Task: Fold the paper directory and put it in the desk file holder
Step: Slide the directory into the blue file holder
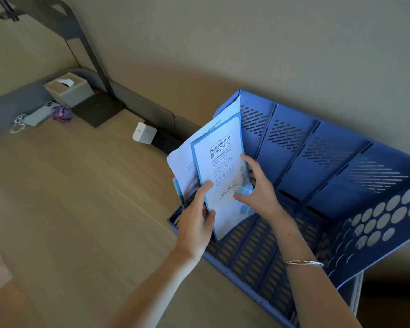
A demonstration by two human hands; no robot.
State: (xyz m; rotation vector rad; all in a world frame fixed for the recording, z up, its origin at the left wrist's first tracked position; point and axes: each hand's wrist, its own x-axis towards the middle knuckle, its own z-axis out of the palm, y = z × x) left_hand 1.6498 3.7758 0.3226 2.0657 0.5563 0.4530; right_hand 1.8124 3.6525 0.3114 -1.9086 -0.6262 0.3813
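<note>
Both hands hold the paper directory [219, 171] over the blue file holder [317, 176]. The left hand [198, 217] pinches the paper's lower left edge, with the thumb on the front. The right hand [258, 185] grips the right edge, fingers curled around it. The paper is folded, stands almost upright, and its bottom end dips into the slot at the holder's left end. A white page sticks out behind its front cover. The file holder sits at the right side of the wooden desk [81, 185], against the wall. Far off, near the desk's back left corner, are a tissue box [69, 89] and a small white cube [144, 133]. A thin bracelet [303, 263] is on the right wrist.
</note>
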